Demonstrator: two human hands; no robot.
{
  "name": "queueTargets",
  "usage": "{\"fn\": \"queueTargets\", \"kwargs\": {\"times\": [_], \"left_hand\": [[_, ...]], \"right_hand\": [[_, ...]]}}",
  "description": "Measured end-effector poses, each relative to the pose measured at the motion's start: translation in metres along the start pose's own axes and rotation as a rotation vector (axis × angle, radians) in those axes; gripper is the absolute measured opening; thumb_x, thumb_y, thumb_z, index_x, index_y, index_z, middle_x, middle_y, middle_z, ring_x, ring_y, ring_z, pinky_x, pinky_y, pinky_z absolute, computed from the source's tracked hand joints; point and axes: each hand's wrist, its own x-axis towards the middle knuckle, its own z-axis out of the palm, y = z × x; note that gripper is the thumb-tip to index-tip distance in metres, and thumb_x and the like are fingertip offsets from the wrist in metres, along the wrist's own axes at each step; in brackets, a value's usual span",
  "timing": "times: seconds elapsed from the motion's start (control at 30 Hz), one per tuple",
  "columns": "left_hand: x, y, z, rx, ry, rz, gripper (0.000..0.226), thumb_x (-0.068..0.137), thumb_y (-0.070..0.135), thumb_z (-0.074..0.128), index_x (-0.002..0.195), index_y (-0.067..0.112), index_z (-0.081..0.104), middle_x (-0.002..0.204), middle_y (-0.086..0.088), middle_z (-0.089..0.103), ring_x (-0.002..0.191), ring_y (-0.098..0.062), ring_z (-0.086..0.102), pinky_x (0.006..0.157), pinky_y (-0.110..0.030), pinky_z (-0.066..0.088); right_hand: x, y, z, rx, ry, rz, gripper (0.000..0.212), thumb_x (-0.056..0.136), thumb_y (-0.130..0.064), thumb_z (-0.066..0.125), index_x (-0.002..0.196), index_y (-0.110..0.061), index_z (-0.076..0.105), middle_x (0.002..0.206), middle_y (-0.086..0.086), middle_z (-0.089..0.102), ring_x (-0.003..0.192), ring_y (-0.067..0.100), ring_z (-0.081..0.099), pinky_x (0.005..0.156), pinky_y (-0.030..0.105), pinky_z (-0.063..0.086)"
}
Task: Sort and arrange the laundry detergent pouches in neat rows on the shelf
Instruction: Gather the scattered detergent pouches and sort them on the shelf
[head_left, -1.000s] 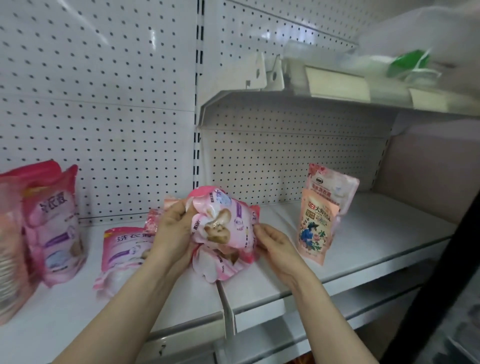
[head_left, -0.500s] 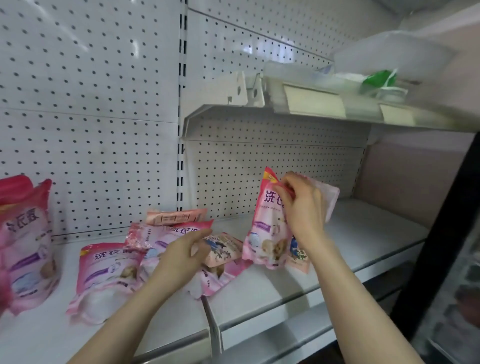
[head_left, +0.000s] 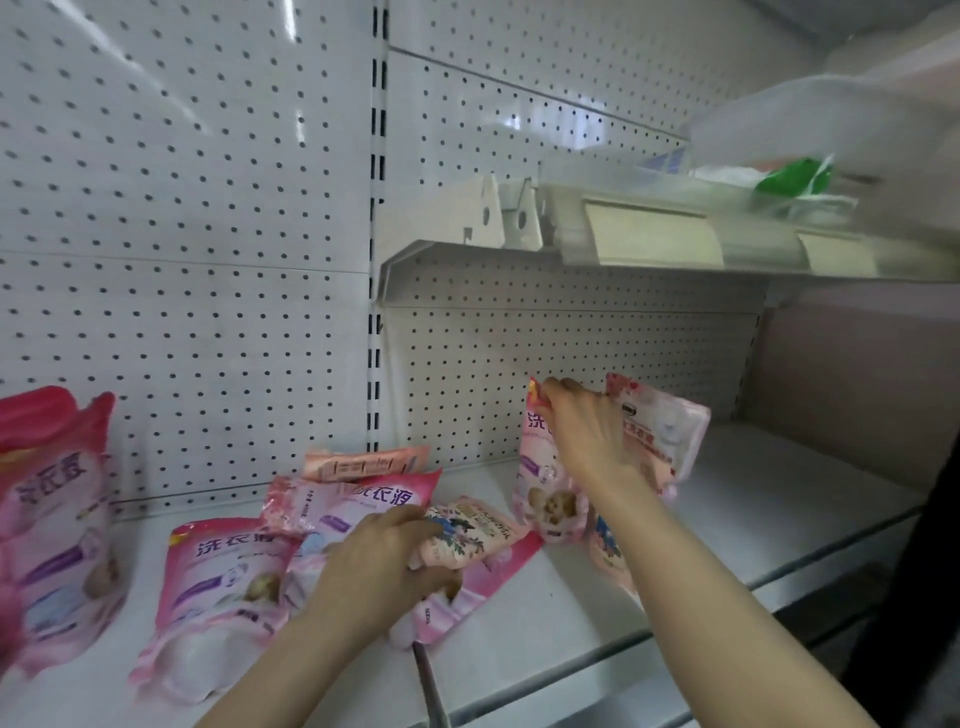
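My right hand (head_left: 584, 436) pinches the top of an upright pink detergent pouch (head_left: 543, 483) on the white shelf (head_left: 753, 499). Right behind it stands a paler pink pouch (head_left: 667, 436), and an orange floral pouch (head_left: 608, 551) leans in front, partly hidden by my forearm. My left hand (head_left: 379, 561) grips a small floral pouch (head_left: 467, 532) lying on a loose heap of pink pouches (head_left: 337, 504). Another pink pouch (head_left: 218, 592) lies flat to the left. At the far left stands a large pink pouch (head_left: 57, 525).
A white pegboard back wall (head_left: 208, 260) runs behind the shelf. An upper shelf (head_left: 623, 249) with price-tag strips overhangs the right bay, carrying a green-and-white packet (head_left: 795, 179). A divider gap (head_left: 428, 686) splits the lower shelf. A dark vertical edge (head_left: 909, 597) stands at the right.
My right hand has carried the pink pouch from the heap to the right and set it upright beside the standing pouches. My left hand has dropped onto the heap and closed on the floral pouch.
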Motion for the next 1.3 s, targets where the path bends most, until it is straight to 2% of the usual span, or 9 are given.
{"fn": "queueTargets", "kwargs": {"times": [0.17,0.3,0.47,0.67,0.8,0.87,1.0,1.17,1.3], "left_hand": [[-0.002,-0.005,-0.005,-0.017,0.191,0.065,0.018,0.080,0.033,0.060,0.072,0.030,0.076,0.084,0.015,0.073,0.069,-0.006,0.068,0.054,-0.015,0.046],[-0.004,-0.010,-0.013,-0.173,0.082,0.043,0.015,0.077,0.035,0.076,0.091,0.030,0.077,0.100,0.015,0.072,0.087,-0.005,0.066,0.074,-0.025,0.054],[-0.009,-0.012,-0.009,-0.188,0.121,0.025,0.016,0.077,0.026,0.078,0.093,0.025,0.078,0.101,0.009,0.073,0.087,-0.009,0.066,0.078,-0.028,0.053],[-0.019,-0.013,-0.012,-0.475,0.369,-0.101,0.008,0.077,0.017,0.079,0.079,0.024,0.077,0.083,0.016,0.073,0.078,0.001,0.067,0.076,-0.025,0.053],[-0.026,-0.010,-0.022,-0.530,0.448,-0.087,0.011,0.078,0.012,0.077,0.083,0.020,0.078,0.089,0.011,0.074,0.086,0.001,0.067,0.081,-0.015,0.050],[-0.030,-0.008,-0.024,-0.559,0.426,-0.060,0.013,0.079,0.013,0.076,0.089,0.020,0.079,0.094,0.011,0.074,0.091,0.002,0.067,0.086,-0.017,0.050],[-0.034,-0.004,-0.011,-0.621,0.207,-0.116,0.050,0.081,0.024,0.076,0.128,0.030,0.060,0.119,0.017,0.065,0.105,0.004,0.062,0.091,-0.019,0.050],[-0.030,0.001,0.010,-0.030,-0.002,0.089,0.059,0.071,0.065,0.054,0.111,0.026,0.070,0.117,0.007,0.068,0.112,-0.015,0.061,0.092,-0.025,0.045],[-0.029,0.017,0.006,0.107,-0.017,0.149,0.038,0.070,0.058,0.063,0.096,0.030,0.066,0.103,0.010,0.069,0.102,-0.018,0.061,0.076,-0.024,0.036]], "right_hand": [[-0.013,-0.019,-0.007,0.041,0.168,-0.038,0.031,0.075,-0.015,0.079,0.105,-0.015,0.071,0.099,0.004,0.071,0.097,0.026,0.062,0.076,0.034,0.050],[-0.043,-0.034,-0.004,0.144,0.175,-0.082,0.058,0.058,0.008,0.076,0.111,-0.015,0.071,0.117,0.005,0.067,0.116,0.029,0.055,0.093,0.039,0.040],[-0.072,-0.044,-0.001,0.252,0.272,-0.124,0.040,0.071,0.006,0.064,0.106,-0.009,0.074,0.112,0.006,0.070,0.113,0.027,0.055,0.092,0.041,0.048],[-0.100,-0.059,0.002,0.551,-0.398,0.247,0.031,0.101,-0.033,0.045,0.108,-0.014,0.069,0.103,0.006,0.070,0.101,0.029,0.063,0.093,0.043,0.049],[-0.096,-0.053,-0.015,1.236,-0.789,0.744,0.038,0.100,-0.025,0.055,0.120,0.006,0.062,0.102,0.007,0.064,0.087,0.022,0.067,0.077,0.034,0.056],[-0.096,-0.046,-0.024,1.416,-0.667,0.825,0.019,0.092,-0.007,0.065,0.109,0.001,0.068,0.090,0.009,0.070,0.060,0.013,0.066,0.050,0.020,0.053],[-0.086,-0.023,-0.053,1.331,-0.282,0.707,0.024,0.087,0.000,0.068,0.085,-0.023,0.074,0.106,0.003,0.071,0.082,0.017,0.073,0.066,0.037,0.062],[-0.078,-0.007,-0.086,0.903,-0.034,0.379,0.019,0.089,-0.006,0.068,0.094,-0.023,0.074,0.095,-0.017,0.070,0.079,-0.018,0.060,0.068,-0.004,0.039],[-0.083,0.004,-0.077,0.563,0.028,0.235,0.019,0.088,-0.007,0.069,0.098,-0.022,0.075,0.104,-0.003,0.073,0.095,0.015,0.067,0.083,0.030,0.053]]}}
